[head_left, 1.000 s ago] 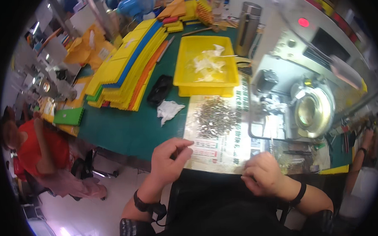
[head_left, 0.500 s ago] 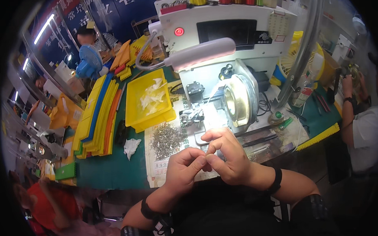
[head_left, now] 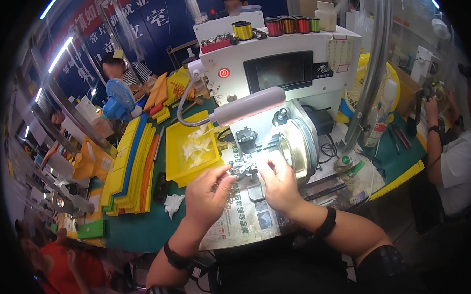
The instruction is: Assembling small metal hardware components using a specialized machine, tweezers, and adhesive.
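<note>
My left hand (head_left: 210,193) is at the left side of a small metal fixture (head_left: 242,170) on the machine's base. Its thumb and fingertips close around something too small to make out. Just right of the fixture, my right hand (head_left: 278,179) pinches something hidden between thumb and fingers. A large round wheel with a pale rim (head_left: 296,147) stands beside and behind the right hand. The white machine (head_left: 227,64) carries a red-lit button and a dark screen. Its lamp on a bent neck (head_left: 249,106) throws bright light on the fixture.
Left of the machine sits a yellow tray (head_left: 174,172) holding whitish scraps. Yellow, blue and orange boards (head_left: 130,169) are stacked farther left, by crumpled white tissue (head_left: 173,204). Thread spools (head_left: 288,26) stand on top. A metal post (head_left: 371,90) rises at right; a co-worker's arm (head_left: 435,145) lies beyond.
Both hands have moved forward and apart, from being together near the table's front edge up to the metal fixture. The view has tilted up; the pile of small metal pieces is now mostly hidden.
</note>
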Demonstrator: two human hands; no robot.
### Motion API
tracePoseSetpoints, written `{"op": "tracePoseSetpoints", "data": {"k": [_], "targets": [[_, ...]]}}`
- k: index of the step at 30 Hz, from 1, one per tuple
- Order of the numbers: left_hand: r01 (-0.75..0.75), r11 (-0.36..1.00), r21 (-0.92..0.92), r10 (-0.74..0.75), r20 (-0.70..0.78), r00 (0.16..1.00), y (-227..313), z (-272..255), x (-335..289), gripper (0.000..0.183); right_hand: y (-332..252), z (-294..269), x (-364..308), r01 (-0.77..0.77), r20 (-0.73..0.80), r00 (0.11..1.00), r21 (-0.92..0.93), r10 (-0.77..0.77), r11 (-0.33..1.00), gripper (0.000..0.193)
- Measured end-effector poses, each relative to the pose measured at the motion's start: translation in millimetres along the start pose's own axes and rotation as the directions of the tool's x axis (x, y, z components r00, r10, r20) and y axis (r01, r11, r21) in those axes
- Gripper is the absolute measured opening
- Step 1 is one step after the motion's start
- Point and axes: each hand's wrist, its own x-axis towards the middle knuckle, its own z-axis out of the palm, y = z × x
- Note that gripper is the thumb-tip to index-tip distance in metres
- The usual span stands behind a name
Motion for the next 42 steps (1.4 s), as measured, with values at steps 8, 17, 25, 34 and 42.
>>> {"op": "tracePoseSetpoints", "data": {"k": [8, 17, 25, 34, 42], "targets": [[0.207, 0.976, -0.07, -0.199, 0.112, 0.974, -35.9, -3.7, -11.4, 0.019, 26.8, 15.9, 8.2, 0.054, -0.131, 0.991, 0.085, -0.043, 0.995, 0.011], [0.055, 0.998, 0.043, -0.066, 0.341, 0.938, -50.3, 14.0, -6.2, 0.028, 12.3, 11.3, 10.2, 0.085, -0.088, 0.993, 0.052, -0.08, 0.995, 0.011], [-0.013, 0.998, 0.064, -0.005, 0.281, 0.96, -54.5, 22.9, -8.2, 0.023, 16.6, 7.1, 11.3, 0.085, -0.051, 0.995, 0.037, -0.083, 0.996, 0.011], [-0.104, 0.988, 0.117, 0.068, 0.283, 0.957, -60.5, 34.0, -14.3, 0.02, 16.5, 7.4, 16.3, 0.032, -0.007, 0.999, 0.032, -0.032, 0.999, 0.012], [-0.165, 0.965, 0.202, 0.122, 0.209, 0.97, -54.3, 49.6, -16.0, 0.025, 18.0, 4.0, 14.1, 0.009, -0.027, 1.0, 0.043, -0.008, 0.999, 0.01]]}}
